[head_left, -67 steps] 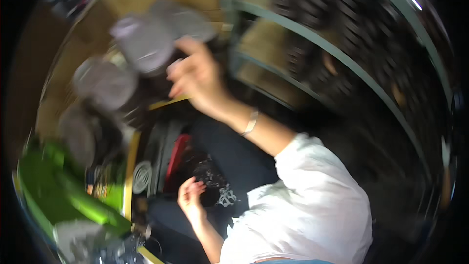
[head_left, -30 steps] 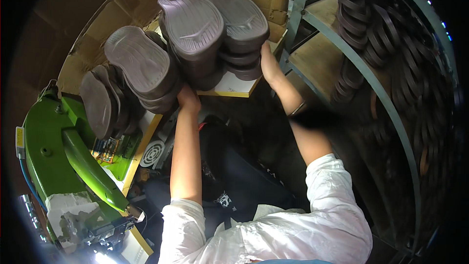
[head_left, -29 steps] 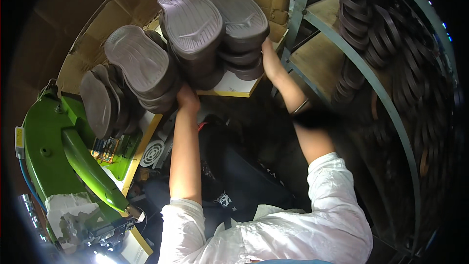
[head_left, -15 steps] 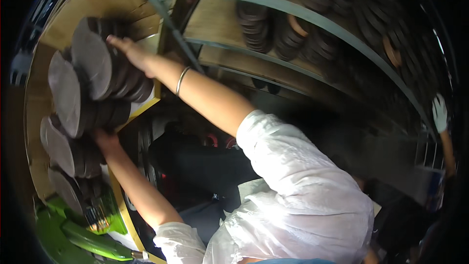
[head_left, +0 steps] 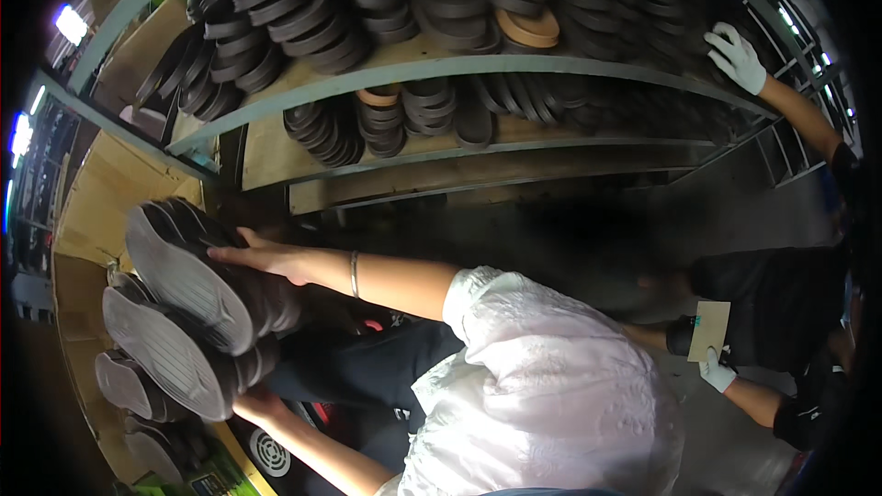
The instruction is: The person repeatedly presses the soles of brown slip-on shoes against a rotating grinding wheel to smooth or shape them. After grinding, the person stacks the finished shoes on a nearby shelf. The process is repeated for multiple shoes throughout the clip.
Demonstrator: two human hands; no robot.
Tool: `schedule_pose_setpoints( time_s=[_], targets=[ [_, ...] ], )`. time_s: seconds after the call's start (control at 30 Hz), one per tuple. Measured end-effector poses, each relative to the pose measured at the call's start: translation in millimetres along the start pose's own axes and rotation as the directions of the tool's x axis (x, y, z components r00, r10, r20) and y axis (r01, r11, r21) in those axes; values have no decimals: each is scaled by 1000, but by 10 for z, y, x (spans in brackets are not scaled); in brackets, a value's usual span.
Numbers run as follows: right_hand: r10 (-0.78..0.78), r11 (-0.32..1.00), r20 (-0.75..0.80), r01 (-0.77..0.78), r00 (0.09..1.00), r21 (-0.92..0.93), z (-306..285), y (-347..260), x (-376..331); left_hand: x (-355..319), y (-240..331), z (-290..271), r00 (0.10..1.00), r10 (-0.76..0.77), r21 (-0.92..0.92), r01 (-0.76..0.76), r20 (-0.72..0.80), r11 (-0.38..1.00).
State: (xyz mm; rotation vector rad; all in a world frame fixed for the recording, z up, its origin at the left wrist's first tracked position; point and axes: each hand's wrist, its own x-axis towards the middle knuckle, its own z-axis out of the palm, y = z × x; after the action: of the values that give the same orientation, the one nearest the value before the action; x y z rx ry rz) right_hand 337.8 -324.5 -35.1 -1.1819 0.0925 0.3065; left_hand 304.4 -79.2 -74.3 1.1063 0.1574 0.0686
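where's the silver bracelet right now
In the head view, left of centre, the silver bracelet circles the bare forearm, between the right hand and the white sleeve.

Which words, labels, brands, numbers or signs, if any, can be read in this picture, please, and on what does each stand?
None can be read.
Tan card in the co-worker's gloved hand: green mark, too small.
Dark trousers: pale mark, too small.
Grooved shoe soles: no legible lettering.
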Motion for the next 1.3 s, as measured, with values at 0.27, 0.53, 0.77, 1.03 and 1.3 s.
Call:
schedule_pose_setpoints(
  time_s=[0.27,0.53,0.77,1.03,1.3],
  targets=[
    [26,1000,148,-23,989,-20,-157,-63,-264,-215,40,-55,985,-105,-22,109,136,994],
    [133,989,40,-130,990,-74,-321,102,-387,-459,-341,-257,977,-201,24,200,66,979],
    [146,985,-68,-151,987,-83,-794,583,-704,-678,-902,-442,937,-346,-1,346,44,938],
    [-38,987,-143,15,989,-159,-1462,1070,-971,-747,-1695,-283,861,-499,-81,506,97,859],
    [156,986,-224,-165,962,-23,-1755,1702,-917,-733,-2232,-312,827,-554,-138,563,98,815]
  ],
)
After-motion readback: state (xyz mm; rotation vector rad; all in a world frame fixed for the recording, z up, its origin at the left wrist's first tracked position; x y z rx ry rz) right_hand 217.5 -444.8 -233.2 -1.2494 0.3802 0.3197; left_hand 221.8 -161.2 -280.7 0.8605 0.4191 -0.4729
